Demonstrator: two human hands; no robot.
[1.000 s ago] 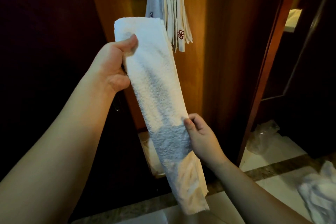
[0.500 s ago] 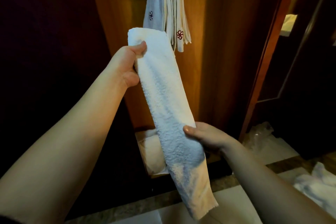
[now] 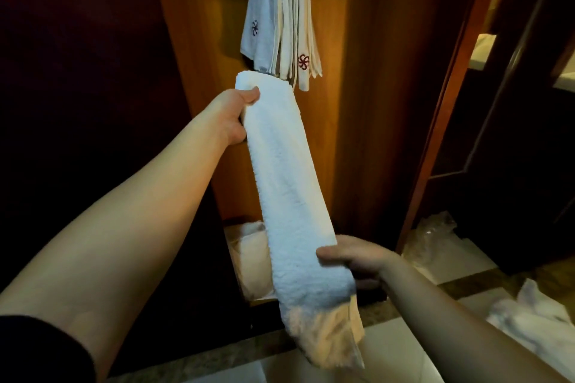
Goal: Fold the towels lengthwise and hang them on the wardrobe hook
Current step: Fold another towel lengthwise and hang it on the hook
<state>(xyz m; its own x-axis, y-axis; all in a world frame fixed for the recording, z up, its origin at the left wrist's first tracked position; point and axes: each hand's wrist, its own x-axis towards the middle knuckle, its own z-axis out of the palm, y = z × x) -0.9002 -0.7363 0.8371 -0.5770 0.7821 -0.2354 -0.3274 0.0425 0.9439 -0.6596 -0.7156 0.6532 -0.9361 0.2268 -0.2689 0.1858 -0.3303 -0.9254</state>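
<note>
1. The folded white towel [image 3: 289,183] is held in the air as a long narrow strip in front of the wooden wardrobe panel [image 3: 357,134]; its upper end sits just below the hanging towels [image 3: 280,25] that already drape from the top of the panel. The hook itself is hidden by them.
2. Left hand [image 3: 231,118]: its grip is closed on the strip's upper end, thumb across the front, fingers out of sight behind the cloth.
3. Right hand [image 3: 354,261]: it pinches the strip near the lower end, thumb on the front, fingers underneath; the tail hangs free below it.
4. Handling, as I judge it: thick terry, soft and limp, light, not slippery and not fragile. It has no stiffness, so the layers will slide apart or sag wherever it is unsupported.
5. Best hold: keep both ends pinched through all layers, or take the middle, so that it drapes evenly over the hook.
6. Loose white cloth [image 3: 541,329] lies on the floor at the right.
</note>
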